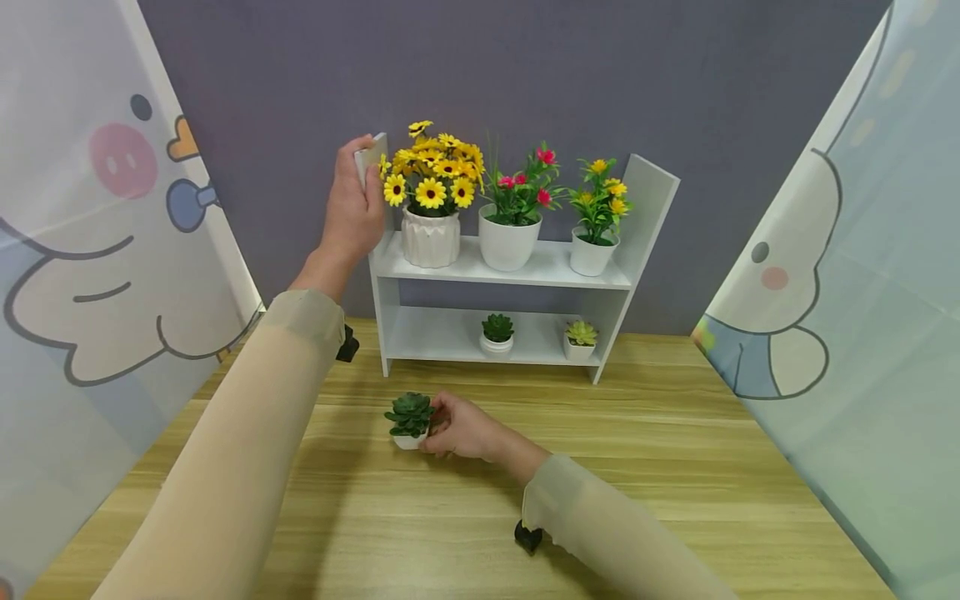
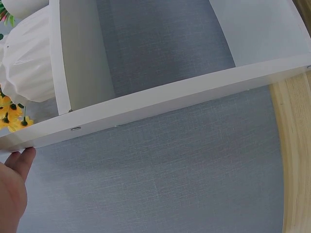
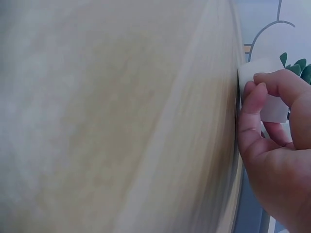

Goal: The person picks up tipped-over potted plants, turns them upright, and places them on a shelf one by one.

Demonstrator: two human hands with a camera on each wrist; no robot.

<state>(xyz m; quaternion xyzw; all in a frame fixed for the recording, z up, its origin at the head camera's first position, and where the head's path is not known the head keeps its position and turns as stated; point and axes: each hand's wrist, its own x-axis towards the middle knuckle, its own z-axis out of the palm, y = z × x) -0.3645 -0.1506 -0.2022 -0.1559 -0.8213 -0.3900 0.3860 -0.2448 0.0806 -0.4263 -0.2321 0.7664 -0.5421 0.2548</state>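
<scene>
My left hand [image 1: 354, 198] grips the top of the left side panel of a white two-tier shelf [image 1: 450, 340]. In the left wrist view, fingertips [image 2: 28, 154] touch the panel's edge. Low in front of the shelf, my right hand [image 1: 467, 427] holds a dark green succulent [image 1: 411, 414] by its small white pot [image 1: 408, 442]. The right wrist view shows thumb and fingers at the white pot [image 3: 274, 109], partly covering it. Whether the pot's base touches the table is hard to tell.
On the upper shelf stand potted yellow daisies [image 1: 431, 237], a pot with pink flowers [image 1: 510, 242] and a pot with orange-yellow flowers [image 1: 594, 252]. The lower shelf bears a green succulent [image 1: 497, 333] and a yellow-green one [image 1: 581, 337]. Cartoon-printed curtains [image 1: 97, 250] flank the wooden table [image 1: 675, 433].
</scene>
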